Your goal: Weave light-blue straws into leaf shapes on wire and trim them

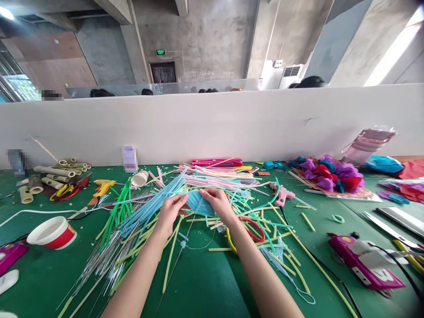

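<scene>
Between my hands, over the middle of the table, is a small light-blue fan-shaped piece (201, 204) with fine ribs. My left hand (172, 213) pinches its left edge, fingers closed. At its upper right, my right hand (218, 204) grips it between thumb and fingers. Below the piece, a thin wire (182, 249) with a small blue bit on it runs toward the front edge; I cannot tell whether it is joined to the piece. Bundles of blue straws (154, 205) lie left of my hands, and pink straws (221, 179) lie behind them.
Glue guns, one yellow (103, 187) and one pink (282, 194), flank the pile. A red-and-white cup (53, 232) stands left. Right are a purple power strip (364, 265), scissors (391, 229) and crepe flowers (331, 173). A white partition (212, 126) closes the back.
</scene>
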`<state>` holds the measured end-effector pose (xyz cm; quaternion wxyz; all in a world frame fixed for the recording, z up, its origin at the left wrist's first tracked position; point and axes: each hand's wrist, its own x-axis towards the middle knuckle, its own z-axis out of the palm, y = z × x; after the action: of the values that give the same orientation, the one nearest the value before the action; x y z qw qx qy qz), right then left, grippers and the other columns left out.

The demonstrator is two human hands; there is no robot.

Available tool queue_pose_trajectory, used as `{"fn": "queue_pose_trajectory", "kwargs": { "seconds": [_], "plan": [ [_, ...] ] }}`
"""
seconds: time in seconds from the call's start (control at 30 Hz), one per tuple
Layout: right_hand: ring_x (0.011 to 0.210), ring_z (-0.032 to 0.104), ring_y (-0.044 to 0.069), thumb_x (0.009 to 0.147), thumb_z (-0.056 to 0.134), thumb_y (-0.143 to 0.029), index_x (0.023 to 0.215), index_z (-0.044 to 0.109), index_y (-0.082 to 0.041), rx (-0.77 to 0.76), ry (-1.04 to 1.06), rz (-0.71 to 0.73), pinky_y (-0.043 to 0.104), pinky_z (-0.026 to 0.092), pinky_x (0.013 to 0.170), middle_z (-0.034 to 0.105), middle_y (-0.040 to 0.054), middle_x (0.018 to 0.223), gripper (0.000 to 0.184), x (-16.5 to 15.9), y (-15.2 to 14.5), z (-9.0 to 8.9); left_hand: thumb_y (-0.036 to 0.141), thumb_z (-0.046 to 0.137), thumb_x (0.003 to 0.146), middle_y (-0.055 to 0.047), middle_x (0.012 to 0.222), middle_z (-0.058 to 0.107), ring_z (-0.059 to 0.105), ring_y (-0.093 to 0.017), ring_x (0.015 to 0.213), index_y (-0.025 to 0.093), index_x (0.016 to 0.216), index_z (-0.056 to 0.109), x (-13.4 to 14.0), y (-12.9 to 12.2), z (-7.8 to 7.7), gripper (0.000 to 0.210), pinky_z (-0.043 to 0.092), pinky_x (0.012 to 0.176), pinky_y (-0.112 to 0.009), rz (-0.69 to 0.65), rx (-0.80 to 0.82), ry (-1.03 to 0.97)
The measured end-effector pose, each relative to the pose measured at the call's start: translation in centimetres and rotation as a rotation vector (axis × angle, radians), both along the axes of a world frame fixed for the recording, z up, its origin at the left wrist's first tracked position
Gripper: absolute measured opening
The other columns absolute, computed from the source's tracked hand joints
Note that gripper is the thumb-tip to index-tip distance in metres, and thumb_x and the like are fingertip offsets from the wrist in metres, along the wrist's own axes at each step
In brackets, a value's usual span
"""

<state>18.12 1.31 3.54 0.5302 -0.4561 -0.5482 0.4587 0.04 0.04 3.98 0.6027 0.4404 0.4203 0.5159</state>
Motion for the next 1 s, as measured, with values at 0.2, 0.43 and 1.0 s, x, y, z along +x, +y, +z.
{"fn": "queue_pose_trajectory", "kwargs": {
  "seconds": [0.2,0.43,1.0],
  "plan": [
    [0.057,0.042,0.012,0.073,0.069,-0.056,0.070,0.069,-0.018,-0.051,0.003,-0.004,0.026,0.029,0.055,0.054,-0.0021,0.060,0.039,0.0,-0.2,-1.1,0.031,0.083,0.070,-0.008,0.075,0.074,0.068,-0.018,0.065,0.013,0.081,0.078,0.1,0.3,-0.6,0.021,0.055,0.054,-0.025,0.008,-0.037,-0.005],
    [0.056,0.040,0.011,0.072,0.069,-0.059,0.069,0.067,-0.018,-0.066,0.016,0.010,0.026,0.028,0.054,0.053,-0.0022,0.060,0.042,0.5,-0.6,-0.7,0.031,0.082,0.072,-0.008,0.079,0.074,0.069,-0.020,0.067,0.015,0.090,0.077,-0.2,0.7,-0.9,0.025,0.054,0.052,-0.025,-0.046,-0.043,0.025],
    [0.057,0.045,0.012,0.072,0.071,-0.059,0.072,0.072,-0.017,-0.101,-0.068,0.109,0.024,0.032,0.053,0.058,-0.0009,0.061,0.043,1.0,-1.0,-1.2,0.025,0.082,0.073,-0.012,0.076,0.075,0.070,-0.022,0.063,0.014,0.080,0.078,-1.3,0.6,-0.2,0.014,0.052,0.053,-0.026,-0.201,-0.114,0.160]
  ]
}}
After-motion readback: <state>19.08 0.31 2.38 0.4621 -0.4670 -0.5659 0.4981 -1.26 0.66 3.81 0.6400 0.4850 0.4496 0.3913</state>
